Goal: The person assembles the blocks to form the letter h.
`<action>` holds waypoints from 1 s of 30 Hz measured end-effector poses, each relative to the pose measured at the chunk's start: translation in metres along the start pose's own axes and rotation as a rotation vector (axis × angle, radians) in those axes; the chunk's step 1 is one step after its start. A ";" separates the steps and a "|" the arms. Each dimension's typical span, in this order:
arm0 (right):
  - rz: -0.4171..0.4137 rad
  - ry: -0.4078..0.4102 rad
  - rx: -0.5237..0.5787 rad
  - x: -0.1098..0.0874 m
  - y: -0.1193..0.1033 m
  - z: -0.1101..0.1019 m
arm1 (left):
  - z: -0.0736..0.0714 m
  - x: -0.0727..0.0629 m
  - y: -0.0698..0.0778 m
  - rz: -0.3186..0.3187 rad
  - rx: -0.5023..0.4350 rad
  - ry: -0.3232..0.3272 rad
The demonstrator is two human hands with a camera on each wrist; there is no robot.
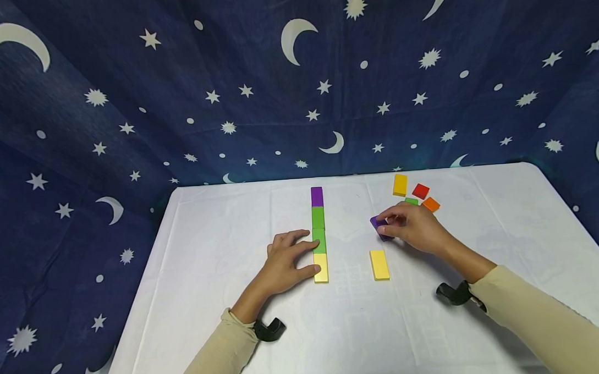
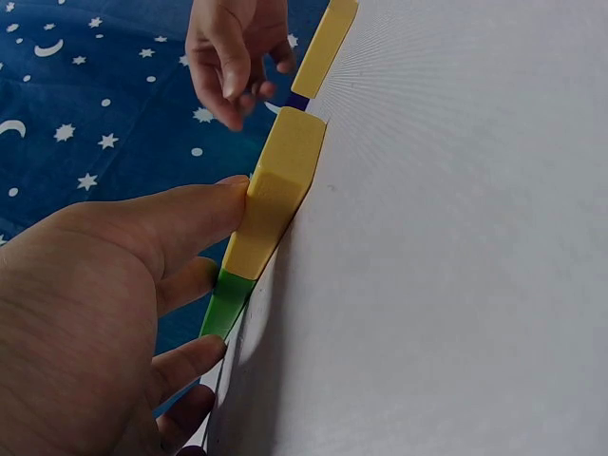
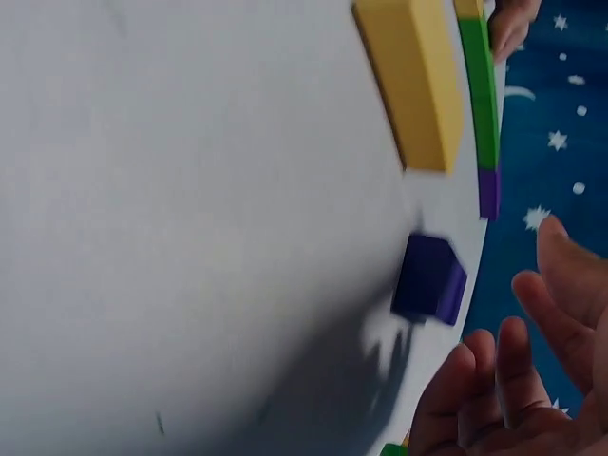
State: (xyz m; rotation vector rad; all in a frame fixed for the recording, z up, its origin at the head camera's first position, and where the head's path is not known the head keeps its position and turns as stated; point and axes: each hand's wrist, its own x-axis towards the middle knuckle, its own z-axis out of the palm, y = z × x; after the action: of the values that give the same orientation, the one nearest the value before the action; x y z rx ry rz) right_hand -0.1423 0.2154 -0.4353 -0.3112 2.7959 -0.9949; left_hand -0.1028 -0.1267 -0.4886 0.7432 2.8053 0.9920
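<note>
A straight row of blocks runs away from the person: a yellow block [image 1: 322, 276] nearest, two green blocks [image 1: 317, 217] behind it, and a purple block [image 1: 317, 196] at the far end. Alongside the row is the left hand [image 1: 283, 264], its thumb at the yellow block and its fingers spread by the green ones. To the right lies a second purple block [image 1: 386, 238], tilted relative to the row. Over it hovers the right hand [image 1: 414, 227]; the right wrist view shows its loosely bent fingers [image 3: 518, 366] apart from that purple block [image 3: 427, 277].
Nearer the person than the loose purple block lies another yellow block [image 1: 379, 265]. At the back right are a darker yellow block [image 1: 400, 184], a red block [image 1: 421, 191], an orange block [image 1: 431, 204] and a partly hidden green block [image 1: 411, 200]. A white cloth [image 1: 221, 212] covers the table.
</note>
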 end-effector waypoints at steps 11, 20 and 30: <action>-0.012 -0.082 -0.079 0.016 0.014 -0.004 | 0.001 0.000 0.000 0.002 0.003 -0.001; -0.021 -0.114 -0.107 0.017 0.024 -0.002 | 0.001 0.000 0.000 0.003 0.007 -0.005; 0.000 -0.071 -0.002 0.011 0.021 -0.001 | -0.001 0.000 0.000 -0.006 0.007 -0.016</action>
State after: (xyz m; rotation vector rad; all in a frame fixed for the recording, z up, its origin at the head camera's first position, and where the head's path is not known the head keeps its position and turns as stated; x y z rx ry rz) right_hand -0.1556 0.2291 -0.4491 -0.3401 2.7338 -0.9612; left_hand -0.1028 -0.1271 -0.4878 0.7395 2.7965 0.9717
